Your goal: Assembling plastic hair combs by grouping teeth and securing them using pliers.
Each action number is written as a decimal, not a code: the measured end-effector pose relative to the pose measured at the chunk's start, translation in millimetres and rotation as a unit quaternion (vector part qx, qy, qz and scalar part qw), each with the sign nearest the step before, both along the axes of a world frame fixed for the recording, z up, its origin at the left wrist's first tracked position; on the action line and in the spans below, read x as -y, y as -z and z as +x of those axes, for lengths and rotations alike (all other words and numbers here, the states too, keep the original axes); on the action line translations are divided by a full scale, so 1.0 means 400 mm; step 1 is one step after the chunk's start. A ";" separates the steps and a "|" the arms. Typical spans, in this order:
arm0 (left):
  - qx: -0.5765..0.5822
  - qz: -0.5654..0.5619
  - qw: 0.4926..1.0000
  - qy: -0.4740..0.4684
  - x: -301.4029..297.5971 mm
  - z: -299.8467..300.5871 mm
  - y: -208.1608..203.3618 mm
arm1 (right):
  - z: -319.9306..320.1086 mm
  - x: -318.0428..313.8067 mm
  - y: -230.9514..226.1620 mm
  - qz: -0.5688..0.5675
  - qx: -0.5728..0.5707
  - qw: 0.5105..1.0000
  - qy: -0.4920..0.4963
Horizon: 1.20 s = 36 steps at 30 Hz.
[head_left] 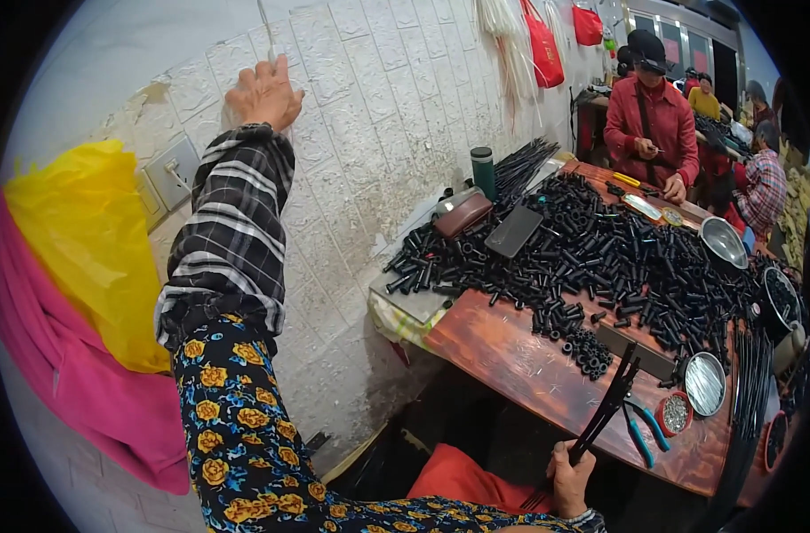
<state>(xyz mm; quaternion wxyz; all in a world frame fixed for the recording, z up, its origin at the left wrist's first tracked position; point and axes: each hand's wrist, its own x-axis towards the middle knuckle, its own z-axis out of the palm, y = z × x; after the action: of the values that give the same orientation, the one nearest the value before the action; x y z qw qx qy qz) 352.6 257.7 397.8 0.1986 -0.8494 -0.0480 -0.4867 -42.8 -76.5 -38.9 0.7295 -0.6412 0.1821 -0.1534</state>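
Note:
My left hand is raised against the white brick-patterned wall, its fingers bent at the end of a thin hanging cord. The fingertips close on the cord, though its lower part is hidden behind them. Low at the right, my right hand grips a small bundle of thin black rods, which slant up over the table's near edge. Past their tips spreads a large heap of short black tubular parts. Blue-handled pliers lie just right of the bundle.
The brown table carries a phone, a brown case, a dark green cup and metal bowls. A person in red works across it. Yellow and pink cloths hang at left, beside a wall socket.

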 end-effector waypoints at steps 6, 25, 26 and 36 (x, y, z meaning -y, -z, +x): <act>-0.005 0.030 0.998 -0.058 -0.007 0.017 -0.006 | 0.006 0.003 0.009 0.018 -0.009 1.000 0.020; -0.035 -0.072 0.992 0.099 -0.028 -0.051 0.048 | -0.079 -0.011 -0.034 0.004 0.062 0.998 0.026; -0.034 -0.085 0.989 0.112 -0.021 -0.069 0.066 | -0.089 -0.011 -0.038 -0.016 0.069 0.997 0.019; -0.496 -0.294 0.481 0.660 0.380 -0.656 0.544 | -0.068 0.030 -0.147 -0.153 0.164 0.974 -0.043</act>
<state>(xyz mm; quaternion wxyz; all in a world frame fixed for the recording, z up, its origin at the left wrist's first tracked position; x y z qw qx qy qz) 90.1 105.6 180.0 -0.4513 -0.7403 0.4934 0.0700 -70.1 -88.7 19.8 0.6486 -0.7186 0.0064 -0.2508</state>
